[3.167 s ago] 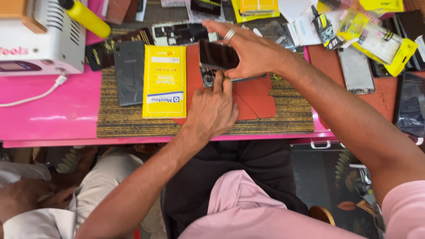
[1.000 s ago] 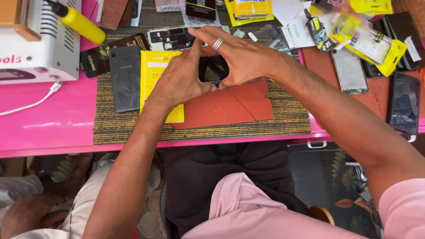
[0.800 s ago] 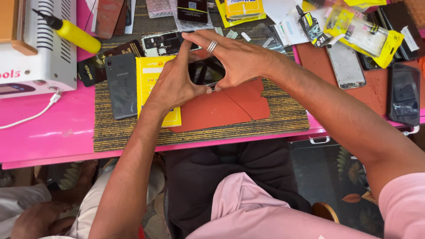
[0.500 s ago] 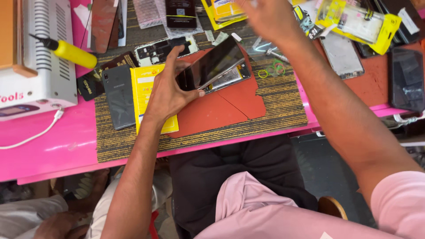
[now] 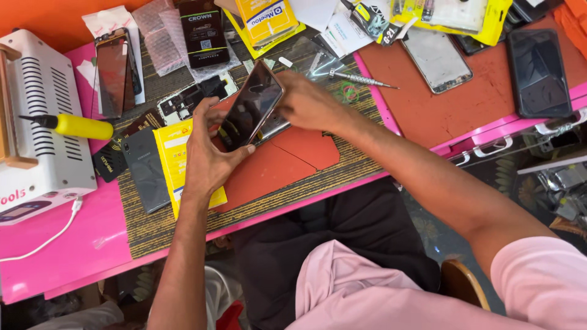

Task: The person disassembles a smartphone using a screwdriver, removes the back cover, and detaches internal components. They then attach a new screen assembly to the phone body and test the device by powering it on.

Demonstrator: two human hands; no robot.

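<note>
We saw the pink counter (image 5: 73,244) carrying a brown woven mat (image 5: 153,226), and on the mat a flat orange-red rubber pad (image 5: 275,171) beside a yellow packet (image 5: 170,153). Above the pad, the left hand (image 5: 208,156) grasped the lower end of a dark glossy rectangular phone screen (image 5: 251,105), tilted up. The right hand (image 5: 309,104) gripped the phone's silver body (image 5: 275,125) beneath it.

We see a glossy glass phone screen (image 5: 251,105); a matt red rubbery pad (image 5: 287,162); beneath lies a rough woven mat (image 5: 159,226). The table (image 5: 67,256) looks smooth pink.
</note>
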